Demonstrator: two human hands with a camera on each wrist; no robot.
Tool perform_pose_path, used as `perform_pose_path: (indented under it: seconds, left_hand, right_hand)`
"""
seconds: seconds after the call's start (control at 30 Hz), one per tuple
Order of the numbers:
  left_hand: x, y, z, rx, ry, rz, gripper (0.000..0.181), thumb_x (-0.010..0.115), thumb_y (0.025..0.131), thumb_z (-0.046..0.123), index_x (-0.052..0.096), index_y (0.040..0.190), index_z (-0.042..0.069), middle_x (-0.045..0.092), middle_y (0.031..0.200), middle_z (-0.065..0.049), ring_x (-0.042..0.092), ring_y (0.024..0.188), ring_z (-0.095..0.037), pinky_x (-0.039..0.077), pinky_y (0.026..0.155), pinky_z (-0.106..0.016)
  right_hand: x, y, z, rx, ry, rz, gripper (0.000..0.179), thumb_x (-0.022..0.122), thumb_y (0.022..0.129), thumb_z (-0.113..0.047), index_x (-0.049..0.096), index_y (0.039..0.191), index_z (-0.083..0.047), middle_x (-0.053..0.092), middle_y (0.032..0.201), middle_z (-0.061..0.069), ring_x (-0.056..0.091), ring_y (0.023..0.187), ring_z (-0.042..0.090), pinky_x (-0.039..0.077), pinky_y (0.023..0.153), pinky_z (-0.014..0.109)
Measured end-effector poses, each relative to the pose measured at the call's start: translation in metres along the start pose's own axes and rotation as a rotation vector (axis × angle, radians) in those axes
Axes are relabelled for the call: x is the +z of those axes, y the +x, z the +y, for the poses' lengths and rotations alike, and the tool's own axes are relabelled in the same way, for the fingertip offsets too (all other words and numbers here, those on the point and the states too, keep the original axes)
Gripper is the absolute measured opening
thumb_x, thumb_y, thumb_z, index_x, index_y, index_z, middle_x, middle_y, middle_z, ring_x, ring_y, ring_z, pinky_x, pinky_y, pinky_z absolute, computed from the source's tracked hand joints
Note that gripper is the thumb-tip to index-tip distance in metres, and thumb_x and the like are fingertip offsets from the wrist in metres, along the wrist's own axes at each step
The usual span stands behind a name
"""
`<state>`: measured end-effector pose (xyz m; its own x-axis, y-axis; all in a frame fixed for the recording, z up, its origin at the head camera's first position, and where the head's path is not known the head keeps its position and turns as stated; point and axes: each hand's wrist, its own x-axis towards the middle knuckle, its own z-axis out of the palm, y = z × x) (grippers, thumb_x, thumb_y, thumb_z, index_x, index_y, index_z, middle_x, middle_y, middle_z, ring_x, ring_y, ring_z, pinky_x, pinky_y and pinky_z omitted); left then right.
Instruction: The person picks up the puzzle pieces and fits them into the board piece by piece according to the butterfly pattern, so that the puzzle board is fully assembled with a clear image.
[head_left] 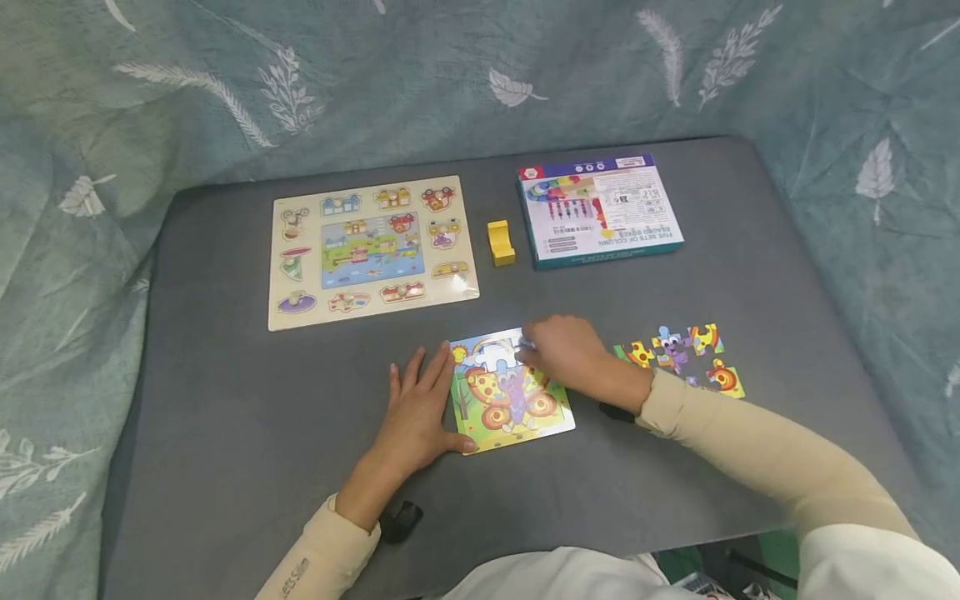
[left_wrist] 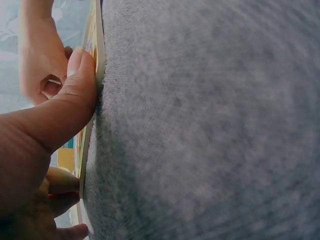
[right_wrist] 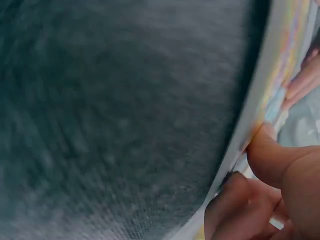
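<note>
A square butterfly jigsaw board (head_left: 517, 408) lies flat in front of me, with glare across its upper part. My left hand (head_left: 418, 412) rests along its left side, fingers spread and fairly straight, thumb on the lower left corner. In the left wrist view the thumb (left_wrist: 82, 75) presses on the board's edge. At the board's upper right corner, my right hand (head_left: 566, 350) curls its fingers around a small bluish puzzle piece (head_left: 524, 343), mostly hidden by them. Several loose puzzle pieces (head_left: 723, 377) with butterfly parts lie on the table beyond the right forearm.
A wooden knob puzzle (head_left: 300, 250) with vehicle shapes lies at the back left. A yellow block (head_left: 500, 243) stands between it and a flat toy box (head_left: 607, 212) at the back right. The grey table (head_left: 247, 433) ends at a leaf-patterned curtain (head_left: 420, 83).
</note>
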<state>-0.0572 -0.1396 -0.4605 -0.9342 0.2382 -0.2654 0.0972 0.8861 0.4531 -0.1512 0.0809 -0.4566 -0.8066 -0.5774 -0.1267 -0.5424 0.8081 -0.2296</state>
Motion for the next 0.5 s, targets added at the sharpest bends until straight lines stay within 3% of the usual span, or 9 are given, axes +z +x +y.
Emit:
perform_pose_path:
  seconds: [0.07,0.2,0.37,0.5]
  left_hand:
    - [0.001,0.000,0.001,0.006,0.000,-0.008,0.125,0.091,0.055,0.043,0.023,0.153,0.004,0.017,0.161,-0.009,0.008,0.148,-0.039,0.001,0.114,-0.066]
    - [0.000,0.001,0.002,0.011,0.004,0.003,0.125,0.091,0.054,0.043,0.024,0.152,0.004,0.018,0.161,-0.010,0.010,0.148,-0.039,0.002,0.114,-0.066]
    - [0.000,0.000,0.002,-0.004,0.002,-0.014,0.125,0.091,0.055,0.044,0.022,0.153,0.004,0.017,0.161,-0.009,0.008,0.148,-0.039,0.001,0.114,-0.066]
    - [-0.001,0.003,0.001,0.004,0.003,-0.023,0.125,0.090,0.057,0.044,0.021,0.153,0.005,0.015,0.162,-0.009,0.007,0.148,-0.039,0.001,0.114,-0.066]
  right_hand:
    - [-0.001,0.002,0.002,0.025,0.031,-0.032,0.025,0.072,0.086,-0.033,0.066,0.097,-0.012,0.068,0.073,0.002,0.061,0.062,0.018,0.047,0.048,0.035]
    - [-0.006,0.018,-0.003,0.014,-0.031,-0.137,0.036,0.074,0.084,-0.029,0.064,0.116,-0.013,0.071,0.084,0.006,0.063,0.065,0.020,0.049,0.048,0.036]
    - [-0.020,0.049,-0.017,-0.043,-0.211,-0.325,0.036,0.078,0.078,-0.026,0.069,0.111,-0.015,0.071,0.098,0.006,0.064,0.079,0.020,0.056,0.065,0.038]
    - [-0.023,0.057,-0.018,-0.107,-0.300,-0.354,0.025,0.075,0.080,-0.024,0.071,0.103,-0.015,0.071,0.094,0.003,0.062,0.073,0.016,0.056,0.064,0.035]
